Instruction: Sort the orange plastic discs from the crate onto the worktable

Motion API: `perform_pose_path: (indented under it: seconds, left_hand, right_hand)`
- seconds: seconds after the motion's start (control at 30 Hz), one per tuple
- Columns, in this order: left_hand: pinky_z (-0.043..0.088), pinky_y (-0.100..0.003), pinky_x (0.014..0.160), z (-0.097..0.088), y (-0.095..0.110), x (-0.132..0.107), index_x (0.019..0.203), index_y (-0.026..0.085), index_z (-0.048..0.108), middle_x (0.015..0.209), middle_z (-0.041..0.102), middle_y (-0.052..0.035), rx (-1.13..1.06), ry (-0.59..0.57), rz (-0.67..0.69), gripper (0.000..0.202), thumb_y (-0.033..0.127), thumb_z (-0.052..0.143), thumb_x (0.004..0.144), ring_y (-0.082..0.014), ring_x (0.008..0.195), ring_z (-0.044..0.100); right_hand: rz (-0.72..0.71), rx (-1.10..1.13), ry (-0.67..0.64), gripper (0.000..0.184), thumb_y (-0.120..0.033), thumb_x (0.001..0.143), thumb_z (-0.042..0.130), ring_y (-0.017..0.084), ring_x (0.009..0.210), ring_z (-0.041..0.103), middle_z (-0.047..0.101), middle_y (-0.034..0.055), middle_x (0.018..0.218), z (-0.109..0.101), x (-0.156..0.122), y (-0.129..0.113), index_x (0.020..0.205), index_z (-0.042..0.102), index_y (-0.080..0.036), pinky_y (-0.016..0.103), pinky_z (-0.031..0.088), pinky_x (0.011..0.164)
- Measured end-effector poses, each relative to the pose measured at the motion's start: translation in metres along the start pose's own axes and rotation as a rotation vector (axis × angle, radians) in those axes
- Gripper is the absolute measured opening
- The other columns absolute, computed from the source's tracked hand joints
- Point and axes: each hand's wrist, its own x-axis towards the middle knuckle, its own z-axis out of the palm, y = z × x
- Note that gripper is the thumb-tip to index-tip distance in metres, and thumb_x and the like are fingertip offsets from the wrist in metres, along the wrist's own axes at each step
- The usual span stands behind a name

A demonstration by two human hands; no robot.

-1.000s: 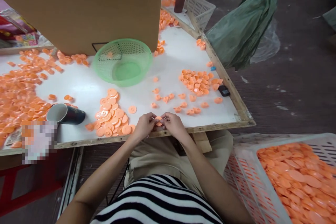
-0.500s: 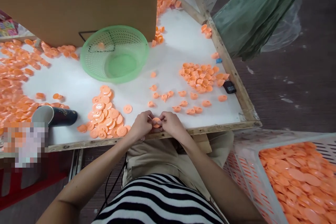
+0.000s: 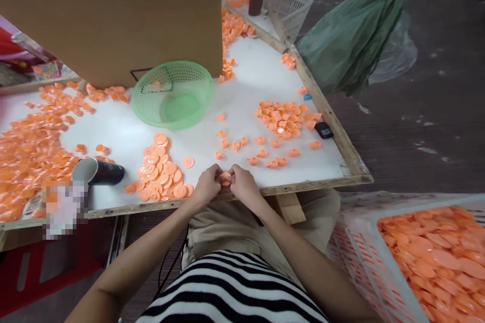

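My left hand (image 3: 208,183) and my right hand (image 3: 243,183) meet at the table's front edge. Between their fingertips they pinch one small round orange plastic piece (image 3: 226,178), its flat face turned up. Both hands are closed on it, and the fingers hide its sides and underside. Left of my left hand lies a heap of flat orange discs (image 3: 161,169), with one single disc (image 3: 188,162) apart from it. Beyond my right hand several small orange cup-shaped pieces (image 3: 261,153) are scattered, and a pile of similar cups (image 3: 282,117) sits farther back.
A green basket (image 3: 142,106) stands before a large cardboard box (image 3: 151,20). A dark cup (image 3: 109,172) lies on its side at left, near many orange pieces (image 3: 30,149). A black device (image 3: 324,130) rests by the wooden rim (image 3: 346,149). A crate (image 3: 356,247) of orange pieces stands lower right.
The camera view has shifted and tilted slightly, so the table contents appear displaced. Both hands stay at the front edge with the same round orange piece between them.
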Motion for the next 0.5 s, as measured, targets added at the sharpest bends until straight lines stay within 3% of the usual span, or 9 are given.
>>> perform_pose_path:
  seconds: [0.1,0.17,0.23,0.3,0.37,0.43,0.5]
  left_hand:
    - [0.041,-0.023,0.059,-0.005,0.007,-0.007,0.095,0.017,0.06,0.073,0.065,-0.001,-0.009,-0.04,0.109,0.013,0.023,0.055,0.084,-0.0129,0.064,0.058]
    - [0.043,-0.024,0.062,-0.019,0.009,-0.009,0.104,0.019,0.06,0.078,0.065,-0.0013,0.027,0.002,0.175,0.024,0.032,0.059,0.085,-0.0135,0.066,0.058]
    - [0.045,-0.027,0.068,-0.041,0.005,-0.007,0.107,0.02,0.06,0.087,0.065,-0.0035,0.131,0.148,0.198,0.028,0.035,0.061,0.084,-0.0155,0.072,0.059]
    - [0.047,-0.033,0.076,-0.066,-0.01,-0.004,0.105,0.019,0.062,0.097,0.063,-0.008,0.305,0.347,0.197,0.028,0.032,0.064,0.082,-0.0202,0.082,0.059]
    - [0.045,-0.041,0.086,-0.087,-0.03,0.001,0.107,0.017,0.063,0.106,0.059,-0.0136,0.501,0.455,0.185,0.031,0.032,0.065,0.08,-0.028,0.097,0.057]
    - [0.043,-0.044,0.088,-0.099,-0.05,0.005,0.105,0.016,0.065,0.104,0.059,-0.0152,0.625,0.43,0.185,0.03,0.031,0.065,0.079,-0.0321,0.1,0.055]
    - [0.044,-0.043,0.086,-0.102,-0.062,0.008,0.099,0.017,0.066,0.098,0.061,-0.0138,0.661,0.364,0.206,0.022,0.027,0.059,0.081,-0.0313,0.096,0.055]
  right_hand:
    - [-0.052,0.101,0.104,0.009,-0.013,0.083,0.055,0.019,0.079,0.064,0.07,0.005,0.085,-0.014,-0.019,0.013,0.085,0.06,-0.02,0.026,0.043,0.067]
    - [-0.059,0.139,0.299,0.01,-0.021,0.084,0.052,0.019,0.079,0.064,0.07,0.0056,0.087,-0.044,-0.043,0.039,0.089,0.061,-0.021,0.027,0.045,0.069]
    - [0.01,0.056,0.58,0.019,-0.033,0.084,0.05,0.021,0.077,0.062,0.068,0.0082,0.085,-0.089,-0.078,0.077,0.093,0.061,-0.021,0.031,0.045,0.068]
    - [0.186,-0.146,0.852,0.026,-0.043,0.081,0.048,0.026,0.072,0.06,0.065,0.0115,0.081,-0.136,-0.121,0.118,0.089,0.061,-0.022,0.038,0.043,0.064]
    - [0.308,-0.377,0.994,0.028,-0.051,0.08,0.049,0.033,0.073,0.057,0.061,0.0137,0.075,-0.171,-0.16,0.149,0.084,0.062,-0.027,0.045,0.039,0.064]
    - [0.352,-0.409,1.066,0.028,-0.052,0.08,0.049,0.034,0.072,0.056,0.06,0.0141,0.074,-0.184,-0.182,0.161,0.086,0.063,-0.029,0.048,0.039,0.066]
    - [0.283,-0.268,1.043,0.03,-0.049,0.08,0.049,0.031,0.071,0.058,0.063,0.0139,0.081,-0.173,-0.178,0.152,0.093,0.064,-0.026,0.047,0.043,0.068]
